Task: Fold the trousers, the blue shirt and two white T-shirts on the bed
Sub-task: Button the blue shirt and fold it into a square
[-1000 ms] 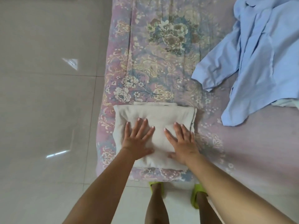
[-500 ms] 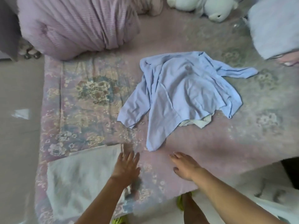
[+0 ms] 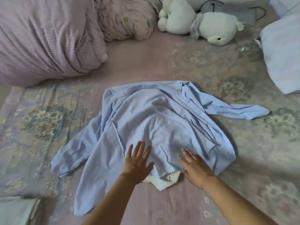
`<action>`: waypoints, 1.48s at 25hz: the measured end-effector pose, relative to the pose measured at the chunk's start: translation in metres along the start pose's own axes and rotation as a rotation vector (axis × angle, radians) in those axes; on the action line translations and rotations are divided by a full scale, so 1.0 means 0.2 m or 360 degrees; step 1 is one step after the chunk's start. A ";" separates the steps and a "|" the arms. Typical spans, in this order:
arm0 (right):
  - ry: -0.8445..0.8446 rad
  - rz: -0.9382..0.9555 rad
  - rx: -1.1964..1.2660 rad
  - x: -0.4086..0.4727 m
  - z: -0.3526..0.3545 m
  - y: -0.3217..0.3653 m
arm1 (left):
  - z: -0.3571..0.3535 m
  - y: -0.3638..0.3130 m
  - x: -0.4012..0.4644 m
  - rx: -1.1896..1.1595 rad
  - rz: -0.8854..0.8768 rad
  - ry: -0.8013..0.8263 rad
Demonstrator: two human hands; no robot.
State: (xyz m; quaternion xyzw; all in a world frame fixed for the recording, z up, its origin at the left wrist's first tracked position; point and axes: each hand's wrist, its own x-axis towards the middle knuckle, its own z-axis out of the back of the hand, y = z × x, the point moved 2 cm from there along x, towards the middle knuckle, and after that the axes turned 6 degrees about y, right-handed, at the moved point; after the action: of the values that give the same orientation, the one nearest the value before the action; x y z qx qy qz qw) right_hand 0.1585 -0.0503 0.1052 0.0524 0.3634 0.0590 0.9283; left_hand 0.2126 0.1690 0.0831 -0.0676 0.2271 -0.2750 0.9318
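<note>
Now: blue shirt (image 3: 162,127) crumpled on bed (image 3: 162,65); left hand (image 3: 138,164), right hand (image 3: 196,168) flat over hem, fingers spread, grasping nothing.

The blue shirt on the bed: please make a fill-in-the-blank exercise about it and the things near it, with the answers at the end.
1. Both hands, the left hand and the right hand, lie over the ___ shirt.
2. From under the shirt's near hem a piece of ___ cloth sticks out.
3. One sleeve stretches out to the person's ___.
4. Beyond the shirt, a white ___ toy lies on the bed.

Answers: blue; white; right; stuffed
</note>
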 end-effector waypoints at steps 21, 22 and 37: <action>-0.0694 0.0086 -0.0182 1.81 0.93 -0.44 | -0.34 0.17 1.09 0.0154 0.0441 -0.0685; -0.0715 0.0044 -0.0167 1.82 0.95 -0.45 | -0.34 0.17 1.08 0.0150 0.0429 -0.0696; -0.0975 0.0211 -0.0505 0.50 1.54 -0.25 | 0.50 -0.05 0.58 0.0314 0.0208 -0.1055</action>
State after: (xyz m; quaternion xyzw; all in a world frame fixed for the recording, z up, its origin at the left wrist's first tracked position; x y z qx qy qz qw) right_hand 0.4443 -0.1016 0.2564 -0.0537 0.0501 0.1564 0.9850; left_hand 0.3398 0.0971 0.1290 -0.0482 -0.1115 -0.1985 0.9725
